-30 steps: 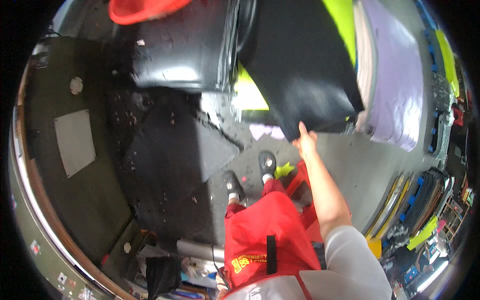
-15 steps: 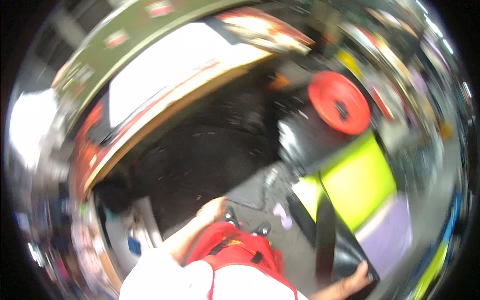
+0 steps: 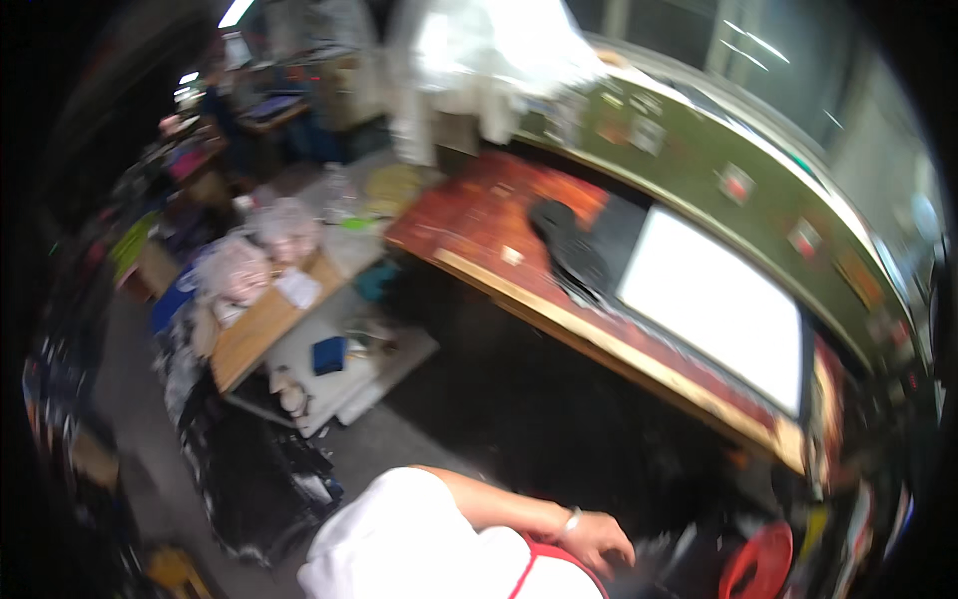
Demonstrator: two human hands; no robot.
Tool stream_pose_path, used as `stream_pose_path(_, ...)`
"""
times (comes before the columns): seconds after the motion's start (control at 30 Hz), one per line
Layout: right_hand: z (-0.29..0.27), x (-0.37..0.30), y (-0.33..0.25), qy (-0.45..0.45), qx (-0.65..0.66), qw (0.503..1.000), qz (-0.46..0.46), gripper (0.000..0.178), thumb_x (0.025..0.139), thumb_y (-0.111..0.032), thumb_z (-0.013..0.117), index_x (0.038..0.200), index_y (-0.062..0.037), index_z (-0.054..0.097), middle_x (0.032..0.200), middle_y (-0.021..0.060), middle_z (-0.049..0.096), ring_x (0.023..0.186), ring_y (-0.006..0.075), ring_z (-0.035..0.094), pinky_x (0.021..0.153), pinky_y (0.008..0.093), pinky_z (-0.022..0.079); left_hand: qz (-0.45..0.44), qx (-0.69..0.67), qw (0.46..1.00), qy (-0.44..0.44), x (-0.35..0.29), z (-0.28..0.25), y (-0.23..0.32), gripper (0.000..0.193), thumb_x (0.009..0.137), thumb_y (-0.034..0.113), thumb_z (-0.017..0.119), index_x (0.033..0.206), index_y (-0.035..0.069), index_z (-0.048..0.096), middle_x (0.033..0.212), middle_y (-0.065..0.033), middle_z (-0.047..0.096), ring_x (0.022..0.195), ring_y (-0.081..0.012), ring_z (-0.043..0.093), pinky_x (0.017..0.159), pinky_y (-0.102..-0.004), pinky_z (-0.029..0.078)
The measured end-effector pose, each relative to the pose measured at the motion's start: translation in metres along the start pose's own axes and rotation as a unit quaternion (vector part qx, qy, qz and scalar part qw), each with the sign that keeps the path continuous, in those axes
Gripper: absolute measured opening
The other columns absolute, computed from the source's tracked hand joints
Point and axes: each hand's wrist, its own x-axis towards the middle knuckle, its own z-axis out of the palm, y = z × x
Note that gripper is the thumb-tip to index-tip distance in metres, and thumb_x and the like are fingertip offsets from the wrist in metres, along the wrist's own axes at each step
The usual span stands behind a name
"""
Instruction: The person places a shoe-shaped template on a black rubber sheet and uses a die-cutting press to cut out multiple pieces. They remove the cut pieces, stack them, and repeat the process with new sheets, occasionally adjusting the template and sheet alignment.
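We see our left grip (image 3: pixel 596 539) with fingers loosely bent, but we cannot tell if it holds something; the red basin (image 3: pixel 774 551) is to its right, apart. Beyond the grip is a reddish tabletop (image 3: pixel 464 215) carrying a white panel (image 3: pixel 717 309), then a green board (image 3: pixel 689 150).

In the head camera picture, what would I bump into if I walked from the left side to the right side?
Pink bundles → small blue thing → the person's left hand → round red thing, too blurry to name.
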Motion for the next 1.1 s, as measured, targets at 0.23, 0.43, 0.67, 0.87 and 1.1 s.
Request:
stream_pose_path(0.23,0.131,0.137,-0.089,-0.168,0.081,0.970,-0.157,0.029,0.092,-0.023,0.058,0.107,0.0027,0.056,0.081,0.0052,0.047,0.069,0.0121,0.048,0.063,0.0293,0.042,-0.092,0.029,0.978,0.188,-0.012,-0.049,0.033,0.025,0.086,0.029,0.070,0.098,0.007,0.069,0.084,-0.0104,0.070,0.075,-0.0180,0.067,0.067,-0.0337,0.051)
stream_pose_path(0.43,0.177,0.226,-0.070,-0.245,0.116,0.940,-0.208,0.028,0.094,-0.026,0.055,0.103,0.0009,0.058,0.071,0.0010,0.045,0.061,0.0080,0.046,0.056,0.0259,0.040,-0.046,-0.106,0.900,0.421,0.034,-0.110,0.006,0.032,0.091,0.028,0.064,0.104,-0.001,0.065,0.086,-0.0040,0.068,0.079,-0.0091,0.059,0.071,-0.0298,0.049)
stream_pose_path(0.67,0.155,0.296,0.107,-0.319,-0.142,0.903,-0.250,0.037,0.093,-0.026,0.061,0.109,0.0065,0.064,0.105,0.0220,0.068,0.096,0.0317,0.064,0.088,0.0401,0.050,-0.279,0.021,0.732,0.621,0.031,-0.170,-0.086,0.036,0.093,0.033,0.062,0.095,-0.002,0.067,0.071,-0.0044,0.064,0.068,-0.0095,0.054,0.064,-0.0327,0.047)
stream_pose_path(0.87,0.052,0.249,0.351,-0.152,-0.253,0.955,-0.001,0.040,0.081,-0.039,0.072,0.089,0.0001,0.068,0.086,0.0143,0.068,0.081,0.0243,0.065,0.073,0.0388,0.054,-0.324,0.105,0.693,0.635,0.049,-0.177,-0.061,0.032,0.092,0.030,0.060,0.090,-0.002,0.064,0.075,-0.0170,0.065,0.070,-0.0249,0.062,0.068,-0.0406,0.048)
stream_pose_path(1.1,0.044,0.205,0.375,-0.313,-0.225,0.918,0.092,0.038,0.086,-0.035,0.068,0.080,0.0025,0.070,0.075,0.0149,0.069,0.068,0.0272,0.063,0.069,0.0375,0.053,-0.349,0.150,0.703,0.602,0.057,-0.187,-0.037,0.050,0.093,0.016,0.057,0.140,0.007,0.043,0.128,-0.0189,0.058,0.117,-0.0285,0.057,0.101,-0.0362,0.043)
